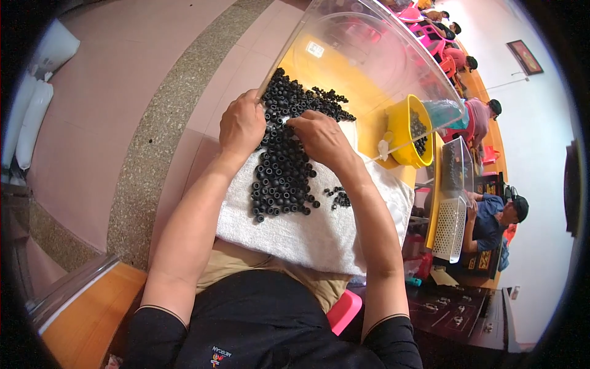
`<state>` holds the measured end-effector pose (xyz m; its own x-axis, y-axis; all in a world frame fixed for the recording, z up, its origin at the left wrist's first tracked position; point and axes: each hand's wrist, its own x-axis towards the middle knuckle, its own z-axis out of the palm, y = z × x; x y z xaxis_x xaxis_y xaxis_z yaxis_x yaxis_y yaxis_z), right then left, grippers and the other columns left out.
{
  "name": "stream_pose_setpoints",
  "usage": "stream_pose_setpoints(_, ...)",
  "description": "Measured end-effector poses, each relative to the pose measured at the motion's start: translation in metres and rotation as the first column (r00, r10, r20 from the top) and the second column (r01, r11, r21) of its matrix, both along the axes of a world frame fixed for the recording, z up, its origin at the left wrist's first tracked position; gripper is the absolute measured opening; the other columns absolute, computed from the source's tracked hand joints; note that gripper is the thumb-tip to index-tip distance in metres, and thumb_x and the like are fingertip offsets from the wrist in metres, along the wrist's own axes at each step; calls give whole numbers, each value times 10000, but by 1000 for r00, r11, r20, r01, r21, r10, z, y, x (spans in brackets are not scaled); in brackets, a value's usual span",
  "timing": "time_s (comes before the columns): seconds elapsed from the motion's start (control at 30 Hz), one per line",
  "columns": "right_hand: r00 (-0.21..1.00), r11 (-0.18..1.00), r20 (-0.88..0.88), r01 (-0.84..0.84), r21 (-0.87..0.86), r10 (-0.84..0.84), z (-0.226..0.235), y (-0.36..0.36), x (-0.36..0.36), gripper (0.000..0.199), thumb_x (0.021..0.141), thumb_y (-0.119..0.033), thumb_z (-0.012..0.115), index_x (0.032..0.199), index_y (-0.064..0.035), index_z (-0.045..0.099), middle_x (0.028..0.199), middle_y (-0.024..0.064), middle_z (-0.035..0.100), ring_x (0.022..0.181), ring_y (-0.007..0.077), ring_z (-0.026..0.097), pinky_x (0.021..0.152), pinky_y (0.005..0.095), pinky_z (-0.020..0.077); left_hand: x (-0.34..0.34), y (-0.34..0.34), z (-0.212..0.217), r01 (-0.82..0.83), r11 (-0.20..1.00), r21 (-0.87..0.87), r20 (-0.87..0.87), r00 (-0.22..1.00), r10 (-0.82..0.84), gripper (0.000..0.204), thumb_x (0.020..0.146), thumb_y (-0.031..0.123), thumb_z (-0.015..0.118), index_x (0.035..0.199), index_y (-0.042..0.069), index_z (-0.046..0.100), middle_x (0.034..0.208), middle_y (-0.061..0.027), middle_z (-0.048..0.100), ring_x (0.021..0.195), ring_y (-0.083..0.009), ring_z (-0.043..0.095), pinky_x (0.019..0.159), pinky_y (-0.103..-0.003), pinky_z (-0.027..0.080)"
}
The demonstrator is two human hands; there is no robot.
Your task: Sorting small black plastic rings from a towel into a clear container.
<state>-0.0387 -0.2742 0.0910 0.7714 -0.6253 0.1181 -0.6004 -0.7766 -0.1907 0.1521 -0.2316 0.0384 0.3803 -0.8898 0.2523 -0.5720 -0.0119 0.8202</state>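
Many small black ring-like pieces (279, 181) with round holes lie in a heap on a white towel (246, 230) and run back onto a yellow surface inside a clear plastic panel (362, 31). My left hand (243, 126) is curled at the left side of the heap, by the panel's near corner; its fingertips are partly hidden. From the right, my right hand (322, 138) reaches over the heap with thumb and fingers drawn together among the pieces. What either hand pinches is too small to make out. A small separate cluster of black bits (340, 198) sits beside my right forearm.
A yellow bucket (399, 132) holding dark pieces stands at the right. Beyond it are a white perforated basket (450, 230) and a person in a blue shirt (488, 218). Other people sit further back. White sacks (37, 117) stand at the far left.
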Motion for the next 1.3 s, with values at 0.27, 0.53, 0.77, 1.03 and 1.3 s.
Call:
stream_pose_setpoints(0.27, 988, 1000, -150, 25, -4, -25, 6, 0, -4, 254, 850, -2, 632, 1094, -47, 685, 955, 142, 664, 912, 348, 652, 824, 427, 528, 0, 3, 3, 19, 999, 28, -25, 1000, -19, 217, 908, 94, 550, 1085, 31, 658, 1007, -210, 706, 976, -431, 658, 872, -529, 516)
stream_pose_setpoints(0.53, 961, 984, -242, 159, 83, -135, 12, 1, -32, 186, 910, -96, 627, 1076, -37, 686, 985, 166, 677, 943, 364, 659, 845, 449, 521, 0, 0, 1, -20, 1000, 10, -3, 1000, 20, 239, 907, 119, 554, 1103, 48, 672, 1007, -222, 709, 965, -446, 662, 870, -533, 520)
stream_pose_setpoints(0.77, 939, 973, -283, 223, 65, -196, 12, 3, -60, 172, 920, -109, 627, 1058, -24, 684, 962, 182, 678, 932, 382, 651, 855, 456, 504, 0, -2, -4, -20, 1000, 18, 1, 1000, 20, 167, 913, 148, 570, 1017, 37, 639, 975, -213, 708, 954, -441, 663, 849, -532, 520)
stream_pose_setpoints(1.03, 910, 930, -264, 356, 94, -321, 18, 16, -78, 177, 915, -104, 630, 1054, -15, 696, 998, 191, 692, 959, 390, 653, 868, 459, 503, -1, -1, 1, -32, 997, 68, 25, 999, 30, 182, 915, 155, 576, 1029, 31, 643, 983, -221, 705, 971, -443, 659, 865, -530, 512)
stream_pose_setpoints(1.3, 925, 924, -291, 314, 216, -246, 22, 51, -94, 185, 913, -87, 631, 1072, -21, 698, 1014, 186, 711, 971, 375, 674, 867, 440, 520, 1, -1, -2, 5, 999, 44, -17, 1000, -4, 192, 915, 155, 586, 1049, 32, 646, 983, -221, 708, 964, -440, 666, 860, -521, 520)
